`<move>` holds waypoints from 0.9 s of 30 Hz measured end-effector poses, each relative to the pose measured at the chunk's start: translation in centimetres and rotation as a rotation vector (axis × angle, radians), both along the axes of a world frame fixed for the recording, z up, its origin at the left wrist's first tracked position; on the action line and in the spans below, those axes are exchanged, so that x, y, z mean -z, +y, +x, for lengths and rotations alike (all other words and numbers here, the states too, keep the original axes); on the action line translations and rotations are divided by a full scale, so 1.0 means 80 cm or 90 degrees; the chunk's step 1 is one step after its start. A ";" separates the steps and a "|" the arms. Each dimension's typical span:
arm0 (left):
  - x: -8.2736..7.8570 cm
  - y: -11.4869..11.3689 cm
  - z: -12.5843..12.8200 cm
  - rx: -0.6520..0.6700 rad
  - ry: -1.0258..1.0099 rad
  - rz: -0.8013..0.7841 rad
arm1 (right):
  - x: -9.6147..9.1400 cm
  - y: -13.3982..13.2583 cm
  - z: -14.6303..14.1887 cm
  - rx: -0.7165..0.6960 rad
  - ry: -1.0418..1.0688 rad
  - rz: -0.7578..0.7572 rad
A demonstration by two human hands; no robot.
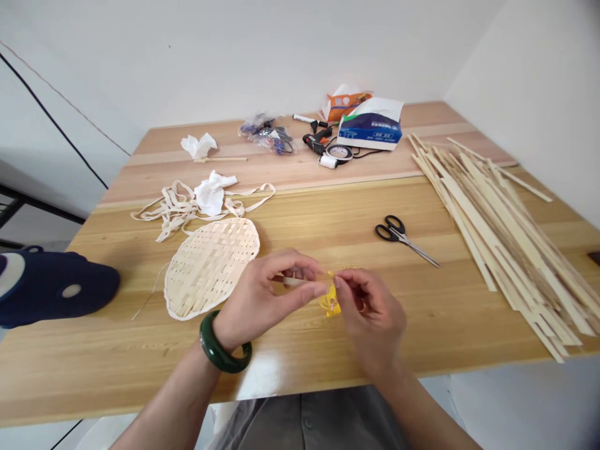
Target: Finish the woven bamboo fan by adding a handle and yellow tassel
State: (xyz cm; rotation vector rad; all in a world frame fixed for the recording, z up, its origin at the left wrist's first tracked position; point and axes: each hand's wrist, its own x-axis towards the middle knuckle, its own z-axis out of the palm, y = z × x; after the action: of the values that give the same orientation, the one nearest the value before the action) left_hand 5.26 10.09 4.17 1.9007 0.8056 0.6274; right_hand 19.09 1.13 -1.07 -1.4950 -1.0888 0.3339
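My right hand [372, 309] is closed in a pinch on a bundle of yellow thread [332, 303], which looks like a tassel hanging just above the table. Facing it, my left hand [281, 287] curls with thumb and forefinger close together beside the thread. A thin pale strip [294, 281] shows inside the left fingers; its ends are hidden. Left of that hand lies an oval woven bamboo panel [210, 269] with a white bound edge. Scissors [405, 239] with black handles rest shut on the table, beyond my right hand.
Many bamboo strips [506, 231] are piled at the right. Cloth tape [173, 209] and crumpled tissue [213, 192] lie behind the panel. A glue gun [316, 140], a tape roll [338, 154] and a tissue pack [370, 128] stand at the back. A dark blue object [60, 287] sits left.
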 end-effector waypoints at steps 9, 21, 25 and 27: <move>-0.002 0.006 -0.005 -0.004 -0.048 0.184 | -0.023 -0.008 -0.011 -0.018 0.332 -0.092; -0.020 0.016 -0.001 -0.035 -0.073 0.261 | -0.047 0.010 -0.015 -0.022 0.298 -0.058; -0.026 0.018 -0.001 -0.036 -0.072 0.265 | -0.052 0.017 -0.019 0.002 0.237 -0.036; -0.029 0.020 -0.001 -0.039 -0.067 0.269 | -0.055 0.018 -0.020 0.003 0.221 -0.035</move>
State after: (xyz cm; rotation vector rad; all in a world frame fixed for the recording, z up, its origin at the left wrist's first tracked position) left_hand 5.17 11.68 6.48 2.2034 0.7047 0.9887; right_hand 17.48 2.56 3.33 -1.4231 -0.8034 0.6007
